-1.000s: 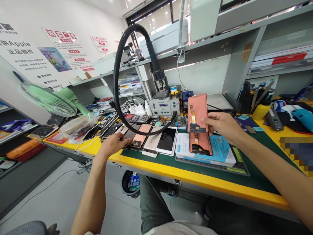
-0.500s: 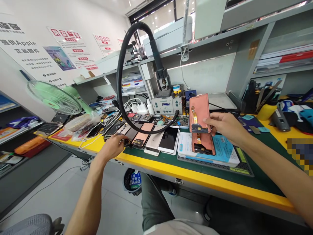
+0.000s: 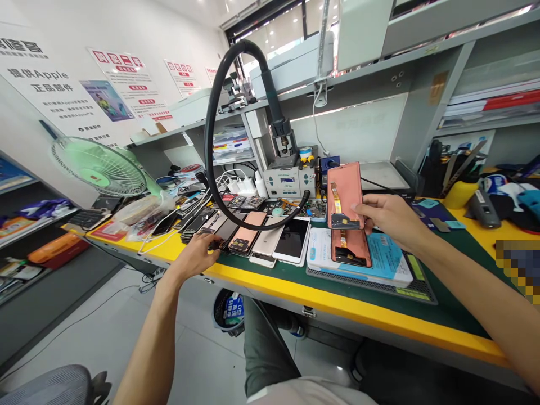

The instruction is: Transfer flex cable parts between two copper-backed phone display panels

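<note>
My right hand (image 3: 386, 216) pinches the right edge of a phone screen panel (image 3: 346, 191), its copper-coloured back and gold ribbon cable towards me. A second copper-backed panel (image 3: 358, 253) lies just below it on a blue-and-white box (image 3: 386, 259). On the left, my left hand (image 3: 196, 256) is at the front end of a row of stacked phone screens (image 3: 225, 230), thumb and fingers apart. Its fingertips touch or nearly touch the stack and are partly hidden. Right of that row are a pinkish phone panel (image 3: 248, 230) and a white-framed tablet (image 3: 293, 242).
A thick black hose (image 3: 206, 129) loops over the phones from a grey hot-air station (image 3: 289, 181). Circuit boards lie before the station. The box rests on a dark mesh pad (image 3: 426, 292). A green fan (image 3: 99, 169) stands left; a waste bin (image 3: 228, 315) sits below the bench.
My left hand has shifted slightly, its thumb and fingers spreading a little at the stack. My right hand and its panel stay nearly still. The view has moved slightly.
</note>
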Demonstrator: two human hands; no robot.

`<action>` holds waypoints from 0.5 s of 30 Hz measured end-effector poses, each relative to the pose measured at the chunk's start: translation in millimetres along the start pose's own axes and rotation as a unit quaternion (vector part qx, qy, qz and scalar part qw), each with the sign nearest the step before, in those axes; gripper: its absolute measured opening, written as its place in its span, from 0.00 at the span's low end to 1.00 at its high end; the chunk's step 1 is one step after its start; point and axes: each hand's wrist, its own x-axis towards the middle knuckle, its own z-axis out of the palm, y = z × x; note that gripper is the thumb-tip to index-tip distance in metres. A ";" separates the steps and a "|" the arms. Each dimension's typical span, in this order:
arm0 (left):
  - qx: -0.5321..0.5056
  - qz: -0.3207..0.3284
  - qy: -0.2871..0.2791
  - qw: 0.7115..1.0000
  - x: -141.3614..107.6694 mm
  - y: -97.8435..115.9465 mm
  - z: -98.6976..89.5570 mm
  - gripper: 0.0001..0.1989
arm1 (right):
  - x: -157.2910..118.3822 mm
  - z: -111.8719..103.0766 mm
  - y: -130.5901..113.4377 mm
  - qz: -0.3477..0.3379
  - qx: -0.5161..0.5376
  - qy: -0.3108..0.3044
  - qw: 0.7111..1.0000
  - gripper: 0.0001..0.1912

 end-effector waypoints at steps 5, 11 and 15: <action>-0.010 0.001 0.018 1.000 2.0 -3.1 4.8 0.24 | -1.5 1.6 -2.2 0.006 -0.005 0.005 1.000 0.12; -0.017 -0.002 0.037 0.999 3.0 -9.2 9.4 0.23 | -1.3 1.4 -3.0 -0.001 -0.016 0.007 1.000 0.12; -0.020 -0.007 0.046 0.999 3.0 -13.0 13.3 0.24 | -0.9 0.9 -2.4 -0.002 -0.023 0.010 1.000 0.12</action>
